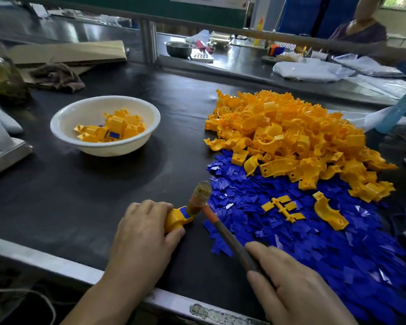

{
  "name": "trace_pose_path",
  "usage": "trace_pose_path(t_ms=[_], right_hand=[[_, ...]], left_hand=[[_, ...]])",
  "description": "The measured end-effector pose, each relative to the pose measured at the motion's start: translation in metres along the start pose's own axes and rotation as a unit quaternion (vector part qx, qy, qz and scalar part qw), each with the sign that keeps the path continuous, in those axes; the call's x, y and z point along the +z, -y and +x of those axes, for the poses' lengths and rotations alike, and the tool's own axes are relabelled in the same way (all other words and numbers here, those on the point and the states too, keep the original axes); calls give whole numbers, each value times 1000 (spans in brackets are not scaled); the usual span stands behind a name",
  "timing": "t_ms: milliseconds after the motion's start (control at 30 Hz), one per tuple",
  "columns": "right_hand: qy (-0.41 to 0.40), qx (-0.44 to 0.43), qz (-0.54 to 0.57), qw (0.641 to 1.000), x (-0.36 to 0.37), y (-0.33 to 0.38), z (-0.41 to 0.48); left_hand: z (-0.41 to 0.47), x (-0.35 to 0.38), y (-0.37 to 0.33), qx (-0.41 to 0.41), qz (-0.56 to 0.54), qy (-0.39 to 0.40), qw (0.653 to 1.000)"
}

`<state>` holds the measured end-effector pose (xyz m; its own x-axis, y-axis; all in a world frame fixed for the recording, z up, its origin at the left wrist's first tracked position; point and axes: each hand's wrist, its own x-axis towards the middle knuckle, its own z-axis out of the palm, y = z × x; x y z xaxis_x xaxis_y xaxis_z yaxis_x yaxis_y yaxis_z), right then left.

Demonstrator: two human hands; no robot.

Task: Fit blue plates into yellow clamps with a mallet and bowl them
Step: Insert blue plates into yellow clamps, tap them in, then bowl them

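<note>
Yellow clamp [176,219] with a blue plate [185,212] seated in it lies on the black mat [80,195], pinned by the left hand [141,233], fingers curled over it. Right hand [288,282] grips the mallet [204,202] handle, its head touching the plate. White bowl [80,144] farther left holds finished clamps; loose clamps [291,137] and plates [314,231] are heaped to the right

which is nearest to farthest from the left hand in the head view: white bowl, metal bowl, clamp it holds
1. Clamp, held under the left hand.
2. White bowl, ahead and to the left on the black mat.
3. Metal bowl, far back on the other bench.
</note>
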<state>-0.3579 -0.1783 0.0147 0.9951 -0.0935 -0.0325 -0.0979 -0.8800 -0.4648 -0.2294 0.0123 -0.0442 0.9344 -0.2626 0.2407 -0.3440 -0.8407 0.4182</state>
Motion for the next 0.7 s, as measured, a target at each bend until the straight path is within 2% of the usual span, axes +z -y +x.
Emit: trace_pose_path(t_ms=[200,333,433,467,533,700], right_hand=[[55,-16,-86,995,2,10,5],[-2,-3,-36,999,-6,12,1],[-90,-68,-62,992,1,13,4],[-94,-78,-95,988,4,19,7],[-45,-32,-66,996,8,22,9],[-21,-23,-60,998,-3,22,5]], left_hand=[[2,1,2,12,6,-9,1000],[1,1,1,12,4,-12,1000],[2,2,2,14,0,-14,1000],[2,2,2,14,1,-12,1000],[2,1,2,13,0,-5,1000],[2,1,3,16,4,-9,1000]])
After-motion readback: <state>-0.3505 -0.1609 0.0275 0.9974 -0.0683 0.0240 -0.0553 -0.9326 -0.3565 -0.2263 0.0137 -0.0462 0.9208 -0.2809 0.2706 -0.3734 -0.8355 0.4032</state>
